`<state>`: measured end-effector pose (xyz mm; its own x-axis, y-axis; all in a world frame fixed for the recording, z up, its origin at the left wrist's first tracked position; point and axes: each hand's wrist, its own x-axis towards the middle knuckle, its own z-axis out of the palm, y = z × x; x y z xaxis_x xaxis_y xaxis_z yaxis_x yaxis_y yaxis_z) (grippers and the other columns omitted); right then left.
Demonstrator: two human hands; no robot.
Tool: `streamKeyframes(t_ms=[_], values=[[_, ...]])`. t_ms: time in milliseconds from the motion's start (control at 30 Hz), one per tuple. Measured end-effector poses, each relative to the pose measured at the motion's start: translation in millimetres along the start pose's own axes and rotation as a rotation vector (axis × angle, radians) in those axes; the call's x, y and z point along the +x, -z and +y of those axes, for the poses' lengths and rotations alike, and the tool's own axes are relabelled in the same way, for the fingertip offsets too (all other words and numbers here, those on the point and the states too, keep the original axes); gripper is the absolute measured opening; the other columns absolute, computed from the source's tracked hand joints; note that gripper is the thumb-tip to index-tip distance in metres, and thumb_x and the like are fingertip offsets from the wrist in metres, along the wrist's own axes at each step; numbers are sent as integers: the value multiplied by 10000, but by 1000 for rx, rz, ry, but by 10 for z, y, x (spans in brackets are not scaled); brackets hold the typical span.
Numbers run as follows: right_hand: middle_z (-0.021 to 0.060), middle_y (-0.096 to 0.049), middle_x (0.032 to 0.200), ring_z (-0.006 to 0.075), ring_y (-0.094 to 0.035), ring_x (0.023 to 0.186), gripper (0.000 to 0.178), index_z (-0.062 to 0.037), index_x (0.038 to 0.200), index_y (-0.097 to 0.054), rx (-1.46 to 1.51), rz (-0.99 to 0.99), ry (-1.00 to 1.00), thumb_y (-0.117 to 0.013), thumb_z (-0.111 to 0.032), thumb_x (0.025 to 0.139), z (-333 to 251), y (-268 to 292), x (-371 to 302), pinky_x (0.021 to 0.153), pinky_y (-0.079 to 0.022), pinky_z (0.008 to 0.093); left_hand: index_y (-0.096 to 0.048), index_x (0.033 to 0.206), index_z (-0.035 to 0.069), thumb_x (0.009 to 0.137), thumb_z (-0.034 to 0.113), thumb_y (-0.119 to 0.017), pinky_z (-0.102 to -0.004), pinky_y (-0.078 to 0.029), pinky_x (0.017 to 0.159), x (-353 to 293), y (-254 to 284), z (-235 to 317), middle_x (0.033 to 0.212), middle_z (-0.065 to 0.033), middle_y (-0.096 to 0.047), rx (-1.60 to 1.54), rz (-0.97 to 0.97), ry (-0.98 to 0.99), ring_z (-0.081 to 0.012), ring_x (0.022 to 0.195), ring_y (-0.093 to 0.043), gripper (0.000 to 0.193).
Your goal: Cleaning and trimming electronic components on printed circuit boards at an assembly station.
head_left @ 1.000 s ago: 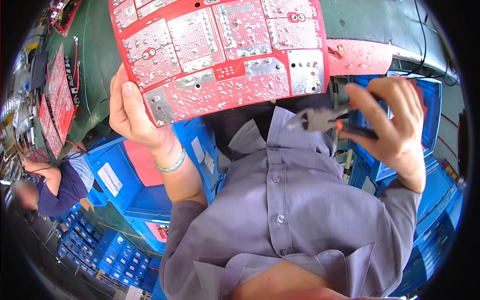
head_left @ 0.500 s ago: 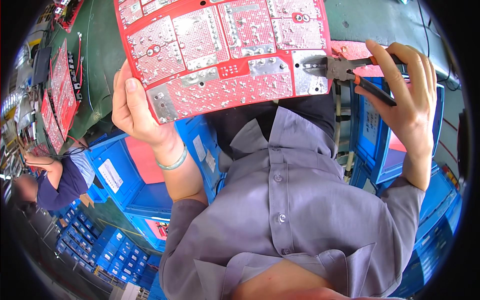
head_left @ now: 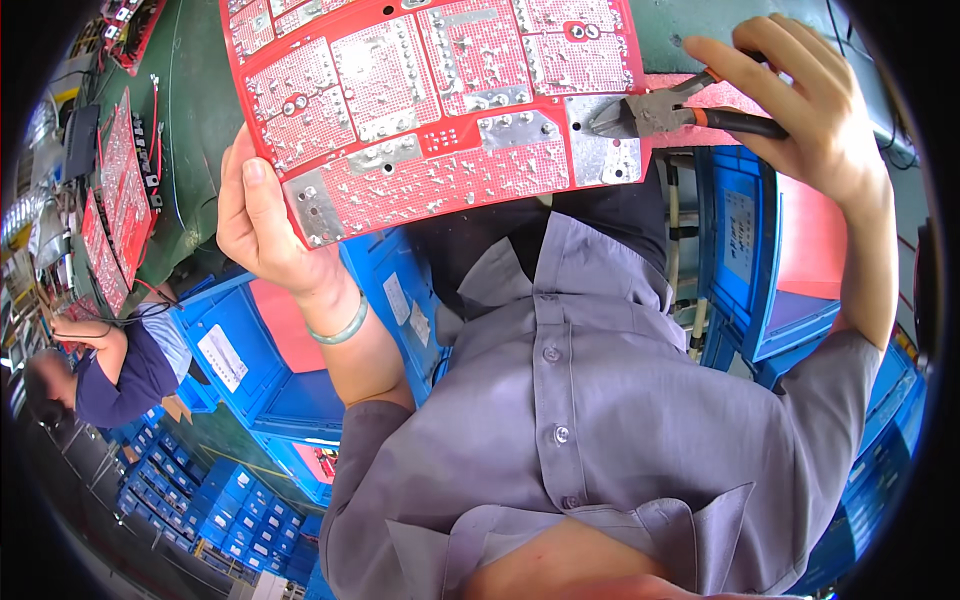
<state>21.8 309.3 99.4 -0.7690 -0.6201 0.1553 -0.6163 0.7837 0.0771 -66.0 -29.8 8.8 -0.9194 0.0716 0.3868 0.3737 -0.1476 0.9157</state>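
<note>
A large red circuit board panel [head_left: 430,100] with silver solder patches is held up in front of me. My left hand [head_left: 262,220] grips its lower left corner, thumb on the face. My right hand [head_left: 800,110] holds side cutters [head_left: 660,112] with black and orange handles. The cutter jaws rest on the silver patch at the panel's lower right corner. Below, my grey buttoned shirt [head_left: 590,400] fills the middle of the view. A pale green bangle [head_left: 340,328] sits on my left wrist.
Blue plastic crates [head_left: 250,350] stand at my left, and another blue crate [head_left: 750,250] at my right. More red boards [head_left: 105,210] lie on a green bench [head_left: 200,140] at far left. Another person in dark blue [head_left: 120,370] works at lower left.
My right hand has brought the cutters up and left, from beside my shirt to the panel's lower right corner. The panel has shifted slightly.
</note>
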Motion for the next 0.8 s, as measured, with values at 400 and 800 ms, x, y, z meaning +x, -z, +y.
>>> streamKeyframes(t_ms=[400, 800], values=[[68, -492, 838, 214, -502, 728, 403, -73, 1011, -618, -219, -128, -56, -671, -349, 723, -290, 280, 286, 656, -395, 350, -548, 1096, -122, 900, 104, -413, -272, -467, 769, 40, 5, 35, 996, -142, -626, 33, -8, 33, -168, 854, -610, 328], [74, -537, 880, 225, -511, 756, 315, -108, 984, -643, -237, 9, 461, -634, -229, 694, 121, 175, 668, 700, -405, 360, -554, 1116, -98, 912, 99, -473, -245, -487, 759, 129, 146, 88, 997, -139, -639, 22, -5, 168, -144, 851, -620, 295]])
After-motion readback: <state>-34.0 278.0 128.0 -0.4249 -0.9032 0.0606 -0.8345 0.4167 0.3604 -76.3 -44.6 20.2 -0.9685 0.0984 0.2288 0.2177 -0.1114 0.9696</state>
